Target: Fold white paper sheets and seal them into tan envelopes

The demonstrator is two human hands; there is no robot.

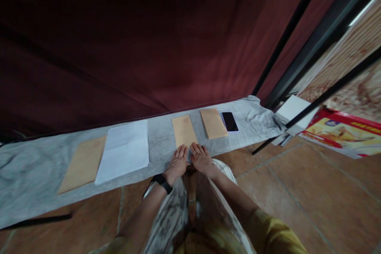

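Note:
A small tan envelope (pixel 183 130) lies flat on the grey cloth in front of me. My left hand (pixel 177 162) rests palm down at its near edge, fingers stretched out, with a dark watch on the wrist. Beside it my right hand (pixel 201 158) lies the same way, fingertips on the envelope's near right corner. Neither hand grips anything. Just right of the envelope is a second tan envelope stack (pixel 213 123), and a phone (pixel 230 122) with a dark screen touches its right side.
White paper sheets (pixel 125 151) overlap a larger tan envelope (pixel 81 162) on the left. Everything lies on a narrow cloth-covered table (pixel 160 135). A dark red curtain (pixel 166 67) hangs behind. At right are black poles, a white box (pixel 294 111) and a red-yellow carton (pixel 345 131).

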